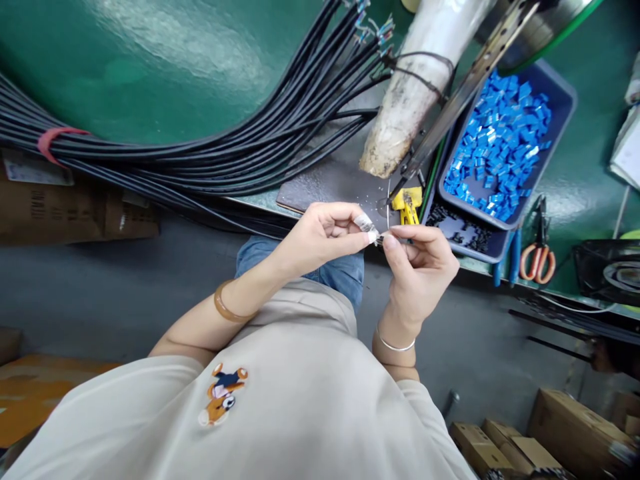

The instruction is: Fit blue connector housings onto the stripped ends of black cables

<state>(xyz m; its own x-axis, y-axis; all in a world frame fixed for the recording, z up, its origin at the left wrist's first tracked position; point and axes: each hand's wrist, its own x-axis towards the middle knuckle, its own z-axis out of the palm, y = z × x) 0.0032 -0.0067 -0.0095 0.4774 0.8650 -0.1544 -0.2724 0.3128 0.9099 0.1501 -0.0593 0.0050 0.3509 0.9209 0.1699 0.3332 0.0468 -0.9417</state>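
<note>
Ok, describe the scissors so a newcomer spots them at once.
Find the gray bin of blue pieces on the green table. The scissors are just right of it, by the table's near edge. Looped orange handles set them apart from the blue handles alongside.

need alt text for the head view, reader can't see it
A person's left hand and right hand pinch a tiny piece too small to identify. Black cables stretch along the green bench at left; at right sits a tray of blue parts.
</note>
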